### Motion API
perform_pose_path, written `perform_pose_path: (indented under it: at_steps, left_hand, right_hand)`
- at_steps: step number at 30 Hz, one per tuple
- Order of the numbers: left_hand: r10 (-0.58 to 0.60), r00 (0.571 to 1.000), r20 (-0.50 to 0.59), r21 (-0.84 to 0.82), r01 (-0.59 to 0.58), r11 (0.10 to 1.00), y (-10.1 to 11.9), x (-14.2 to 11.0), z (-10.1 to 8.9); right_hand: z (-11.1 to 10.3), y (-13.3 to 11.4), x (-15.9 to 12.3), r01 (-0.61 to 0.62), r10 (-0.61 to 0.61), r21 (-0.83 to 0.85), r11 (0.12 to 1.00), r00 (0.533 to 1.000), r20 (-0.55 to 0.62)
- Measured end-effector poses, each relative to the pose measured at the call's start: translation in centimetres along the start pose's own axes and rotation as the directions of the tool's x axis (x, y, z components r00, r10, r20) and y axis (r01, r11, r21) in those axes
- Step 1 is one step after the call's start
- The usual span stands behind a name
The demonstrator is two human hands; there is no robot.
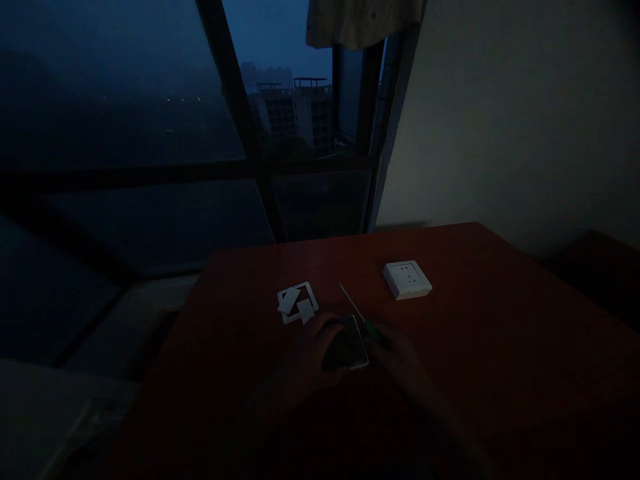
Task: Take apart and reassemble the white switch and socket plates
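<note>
In dim light, my left hand (316, 350) is curled around a dark, square box-like piece with a white rim (355, 340), close above or on the table. Its inner details are too dark to make out. My right hand (400, 357) holds a screwdriver (371, 329) by its green handle, right beside that piece. The thin shaft points away from me, up and to the left, with its tip clear of the piece. Just beyond my left fingers lies a white square frame (283, 317) with two small white plates (289, 300) on it.
A white wall socket on a box-like base (407, 279) sits farther back on the right of the reddish table (480, 300). Dark-framed windows (150, 120) stand behind the table on the left, and a pale wall (500, 120) rises on the right.
</note>
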State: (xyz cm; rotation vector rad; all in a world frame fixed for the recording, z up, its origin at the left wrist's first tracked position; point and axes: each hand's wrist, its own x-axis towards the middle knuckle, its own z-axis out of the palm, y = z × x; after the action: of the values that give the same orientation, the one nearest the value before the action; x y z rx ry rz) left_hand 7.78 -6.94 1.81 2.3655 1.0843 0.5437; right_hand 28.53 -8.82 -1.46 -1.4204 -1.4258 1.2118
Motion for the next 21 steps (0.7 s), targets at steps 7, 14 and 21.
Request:
perform_pose_path:
  at_steps: [7, 14, 21]
  left_hand:
    - [-0.127, 0.984, -0.126, 0.193, 0.15, 0.97, -3.0, -2.2, -3.7]
    - [-0.461, 0.868, -0.182, 0.45, 0.491, 0.746, -10.5, -7.1, -8.9]
    - [-0.48, 0.865, -0.145, 0.383, 0.496, 0.779, -10.8, -8.2, -8.8]
  right_hand:
    - [-0.5, -0.2, -0.5, -0.073, 0.073, 0.02, 0.997, 0.997, -0.033]
    - [-0.5, -0.5, -0.6, -0.117, 0.117, 0.043, 0.992, 0.993, -0.001]
    - [-0.5, -0.2, -0.6, -0.09, 0.091, 0.044, 0.995, 0.996, -0.026]
